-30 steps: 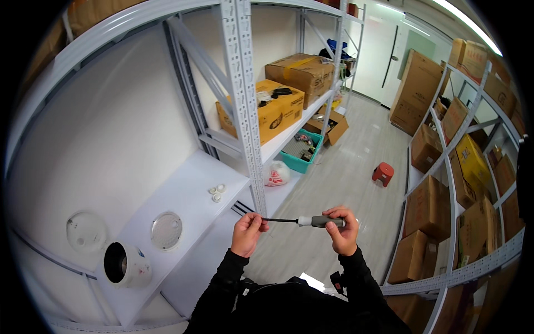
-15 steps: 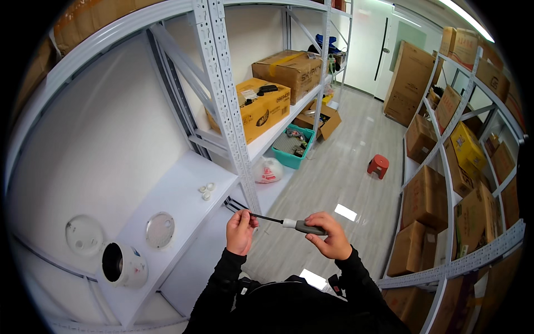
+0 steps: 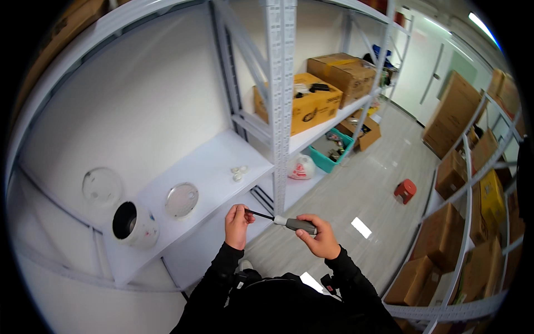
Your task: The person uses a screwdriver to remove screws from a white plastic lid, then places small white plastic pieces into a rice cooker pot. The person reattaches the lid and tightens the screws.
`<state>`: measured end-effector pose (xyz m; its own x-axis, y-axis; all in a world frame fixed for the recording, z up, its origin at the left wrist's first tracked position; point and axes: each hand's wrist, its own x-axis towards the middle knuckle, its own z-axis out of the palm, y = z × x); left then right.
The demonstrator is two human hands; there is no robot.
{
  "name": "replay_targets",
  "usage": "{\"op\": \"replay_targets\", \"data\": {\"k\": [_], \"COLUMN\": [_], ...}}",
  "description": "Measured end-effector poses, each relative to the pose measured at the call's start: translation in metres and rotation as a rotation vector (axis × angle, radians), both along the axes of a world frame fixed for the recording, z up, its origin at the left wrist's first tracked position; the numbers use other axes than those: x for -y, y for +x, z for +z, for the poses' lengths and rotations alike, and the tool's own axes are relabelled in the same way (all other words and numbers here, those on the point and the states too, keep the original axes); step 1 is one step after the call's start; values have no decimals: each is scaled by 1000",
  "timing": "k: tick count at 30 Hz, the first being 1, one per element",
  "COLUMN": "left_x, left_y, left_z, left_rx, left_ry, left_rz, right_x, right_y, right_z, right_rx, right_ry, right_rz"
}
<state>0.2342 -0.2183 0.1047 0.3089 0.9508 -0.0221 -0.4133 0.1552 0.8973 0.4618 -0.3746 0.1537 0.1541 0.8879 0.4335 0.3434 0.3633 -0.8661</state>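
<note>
My right hand [image 3: 321, 238] is closed round the grey handle of a screwdriver [image 3: 296, 224], whose dark shaft points left. The fingers of my left hand [image 3: 237, 227] pinch the shaft near its tip, and the tip itself is hidden. To the left, on the white shelf, a white cylindrical container [image 3: 147, 229] lies on its side with its dark opening showing. Beside it is a round, pale perforated disc [image 3: 182, 200]. Several small white pieces [image 3: 238, 173] sit together farther along the shelf. A round translucent lid-like piece [image 3: 103, 186] is at the far left.
A grey metal upright [image 3: 280, 111] stands ahead of my hands. Beyond it are a yellow box [image 3: 314, 109], a brown carton [image 3: 350, 80], a teal basket [image 3: 328, 158] and a white plastic bag [image 3: 302, 167]. A red stool [image 3: 405, 191] stands on the floor. Carton-filled racks [image 3: 434, 236] line the right.
My view has swung to the left, so the shelves and stool appear farther right. The screwdriver is still held in both hands, now tilted slightly more downward to the right.
</note>
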Motion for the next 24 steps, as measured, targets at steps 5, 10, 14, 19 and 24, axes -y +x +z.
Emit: {"op": "replay_targets", "data": {"k": [5, 10, 14, 19, 24], "left_x": [-8, -26, -52, -93, -151], "left_y": [-49, -97, -132, -178, -226], "left_z": [0, -14, -14, -4, -37], "left_rx": [-182, -239, -290, -356, -876], "left_ry": [-20, 22, 4, -61, 212], "left_rz": [118, 262, 307, 387, 417], "right_x": [-43, -95, -145, -208, -262], "right_y": [-21, -60, -91, -134, -178], "right_z": [0, 9, 25, 40, 37], "right_rx": [-87, 14, 121, 135, 108], "right_ry": [-68, -13, 30, 137, 206], "right_rz": [94, 216, 304, 303, 157]}}
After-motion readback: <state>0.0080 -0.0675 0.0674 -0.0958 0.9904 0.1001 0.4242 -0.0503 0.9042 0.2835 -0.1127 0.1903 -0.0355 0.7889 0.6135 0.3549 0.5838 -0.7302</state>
